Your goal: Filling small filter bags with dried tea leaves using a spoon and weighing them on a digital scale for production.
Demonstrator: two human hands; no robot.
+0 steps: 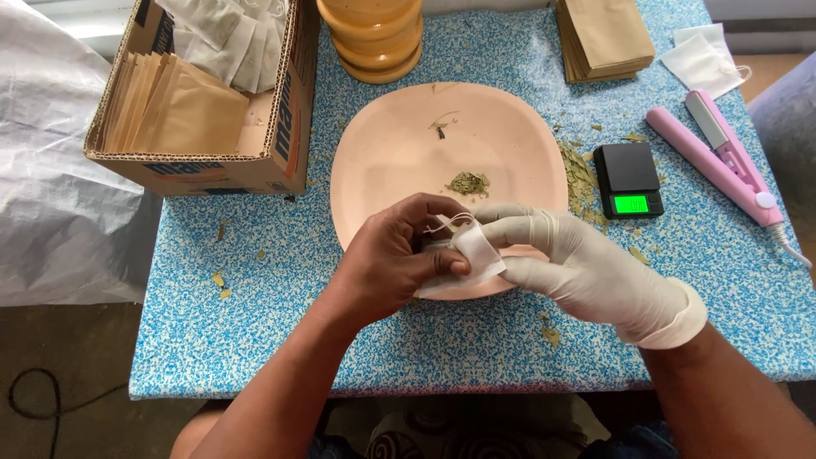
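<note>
1. the bare left hand [399,259] is curled, its thumb and fingertips pinching the near edge of a small white filter bag [470,255] with a thin white string [446,223] looping from its top.
2. the gloved right hand [578,268] meets it from the other side, its index finger and thumb pressed on the bag's upper corner; the 2 hands touch the bag at once, and seem to hold it steady and its mouth reachable.
3. the bag sits between both hands, just above the near rim of the pink plate [391,153], which looks placed to catch anything that spills.
4. on the plate, just beyond the fingers, lies a little heap of dried green leaf [469,182], with a few stray stems [440,127] further back.
5. more leaf crumbs [580,174] are scattered off the plate's right edge, beside a small black scale [629,180] with a lit green display, near enough for weighing.
6. further right lies a pink flat iron-style sealer [722,157]; behind it are loose white bags [704,59] and a stack of brown paper pouches [603,38].
7. to the left a cardboard box [204,170] holds more brown pouches and white bags; an orange jar [374,38] stands behind the plate, all on a blue speckled table [255,340].
</note>
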